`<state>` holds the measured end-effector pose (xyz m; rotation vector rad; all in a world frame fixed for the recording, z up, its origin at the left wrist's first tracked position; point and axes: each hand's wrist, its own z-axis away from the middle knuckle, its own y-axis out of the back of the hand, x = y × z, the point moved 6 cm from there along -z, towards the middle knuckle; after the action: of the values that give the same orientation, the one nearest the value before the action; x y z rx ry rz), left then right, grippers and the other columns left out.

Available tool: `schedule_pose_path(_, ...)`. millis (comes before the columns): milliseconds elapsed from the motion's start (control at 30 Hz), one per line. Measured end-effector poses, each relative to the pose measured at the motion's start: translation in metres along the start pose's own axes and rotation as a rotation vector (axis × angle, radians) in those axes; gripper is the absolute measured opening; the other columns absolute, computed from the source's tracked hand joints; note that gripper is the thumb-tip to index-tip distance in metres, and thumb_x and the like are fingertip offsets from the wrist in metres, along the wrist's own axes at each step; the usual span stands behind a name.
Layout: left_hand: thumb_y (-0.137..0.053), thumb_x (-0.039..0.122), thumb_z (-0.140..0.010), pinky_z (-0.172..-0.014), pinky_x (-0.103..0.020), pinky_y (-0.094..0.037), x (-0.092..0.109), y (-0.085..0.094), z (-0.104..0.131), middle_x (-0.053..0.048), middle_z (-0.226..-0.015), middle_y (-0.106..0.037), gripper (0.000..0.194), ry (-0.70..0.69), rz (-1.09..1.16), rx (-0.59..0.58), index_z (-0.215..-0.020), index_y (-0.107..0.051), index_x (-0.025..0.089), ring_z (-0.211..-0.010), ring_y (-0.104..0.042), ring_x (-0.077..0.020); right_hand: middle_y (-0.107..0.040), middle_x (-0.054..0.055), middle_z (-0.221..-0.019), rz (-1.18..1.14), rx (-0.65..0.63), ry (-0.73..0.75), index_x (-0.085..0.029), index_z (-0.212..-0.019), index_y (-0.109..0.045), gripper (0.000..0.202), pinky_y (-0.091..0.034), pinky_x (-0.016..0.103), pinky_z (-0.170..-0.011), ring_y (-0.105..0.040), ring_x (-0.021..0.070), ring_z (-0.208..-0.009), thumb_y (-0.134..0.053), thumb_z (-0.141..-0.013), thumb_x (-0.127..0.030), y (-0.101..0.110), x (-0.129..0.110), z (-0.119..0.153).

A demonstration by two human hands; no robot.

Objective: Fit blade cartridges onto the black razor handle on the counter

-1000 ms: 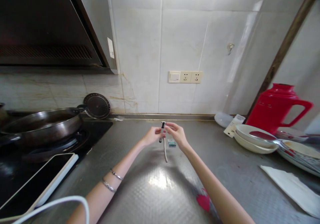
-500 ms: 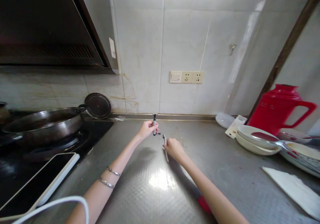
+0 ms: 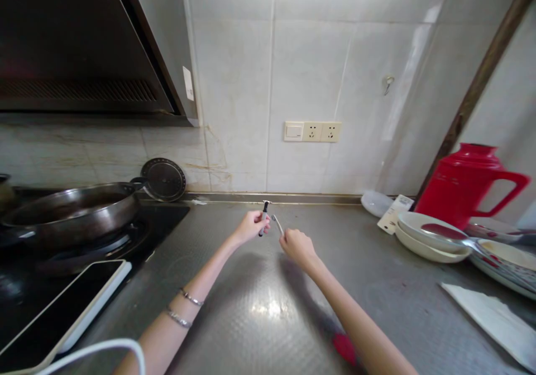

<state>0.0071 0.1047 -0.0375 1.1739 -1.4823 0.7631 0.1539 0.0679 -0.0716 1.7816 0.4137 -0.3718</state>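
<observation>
My left hand (image 3: 250, 226) is closed around a slim grey-and-black tool (image 3: 264, 219), held nearly upright above the metal counter (image 3: 234, 308). A short crosspiece seems to sit at its top; its exact kind is too small to tell. To the right, my right hand (image 3: 298, 246) grips a thin pale stick with a dark tip (image 3: 277, 224). That tip points up and left, close beside the tool, with a small gap visible. The stick's lower end is hidden in my fingers. Partly behind my right forearm lies a red object (image 3: 344, 348).
On the left are a steel pan (image 3: 84, 207) on the stove, a round dark disc (image 3: 163, 179), a phone (image 3: 62, 313) and a white cable (image 3: 104, 344). On the right stand a red thermos jug (image 3: 464, 182), stacked bowls (image 3: 427, 246) and a white paper (image 3: 489, 316).
The stick has swung to lean up and left, and its tip is nearer the tool. The tool has shifted slightly right and down and now tilts a little.
</observation>
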Motion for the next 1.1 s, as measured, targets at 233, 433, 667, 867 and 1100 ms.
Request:
schedule_pose_path(233,-0.063,0.016,-0.068,-0.062,-0.026,-0.043,-0.024,0.009,0.024,-0.005,-0.067,-0.066,0.015,0.033,-0.089,0.028,-0.082,-0.059,0.013,-0.065,-0.063,-0.0167,-0.067,0.006,-0.076,-0.183,0.046,0.158,-0.017,-0.098,-0.057,0.023,-0.042,0.024,-0.063,-0.062,0.0158,-0.066,-0.038,-0.085,-0.019,0.03,0.019,-0.006)
schedule_pose_path(433,-0.059,0.019,-0.072,-0.071,-0.028,-0.044,-0.042,-0.003,0.043,-0.001,-0.069,-0.061,0.016,0.013,-0.094,0.014,-0.087,-0.054,0.014,-0.072,-0.062,-0.0163,-0.066,0.008,-0.087,-0.368,0.178,0.419,-0.019,-0.113,-0.059,0.034,-0.044,0.028,-0.073,-0.061,0.0179,-0.08,-0.038,-0.085,-0.021,0.042,0.021,0.012)
schedule_pose_path(667,-0.056,0.019,-0.072,-0.062,-0.023,-0.04,-0.042,-0.016,0.058,0.0,-0.067,-0.055,0.009,-0.071,-0.232,0.044,-0.078,-0.058,0.013,-0.063,-0.051,-0.0118,-0.064,0.006,-0.08,-0.271,0.246,0.498,-0.022,-0.118,-0.059,0.036,-0.042,0.03,-0.074,-0.059,0.017,-0.074,-0.038,-0.089,-0.021,0.055,0.013,0.028)
schedule_pose_path(867,-0.053,0.023,-0.078,-0.064,-0.022,-0.041,-0.038,-0.015,0.066,-0.002,-0.074,-0.06,0.014,-0.1,-0.237,0.085,-0.086,-0.057,0.014,-0.066,-0.055,-0.0122,-0.065,0.004,-0.088,-0.192,0.254,0.535,-0.029,-0.115,-0.06,0.033,-0.032,0.038,-0.089,-0.059,0.0166,-0.082,-0.041,-0.09,-0.021,0.061,0.004,0.04)
schedule_pose_path(1100,-0.05,0.027,-0.082,-0.075,-0.024,-0.044,-0.025,-0.02,0.07,-0.005,-0.087,-0.065,0.018,-0.167,-0.287,0.065,-0.094,-0.057,0.017,-0.08,-0.061,-0.0157,-0.066,0.002,-0.081,-0.294,0.252,0.534,-0.029,-0.106,-0.066,0.026,-0.037,0.031,-0.081,-0.06,0.015,-0.076,-0.048,-0.088,-0.032,0.071,-0.006,0.05)
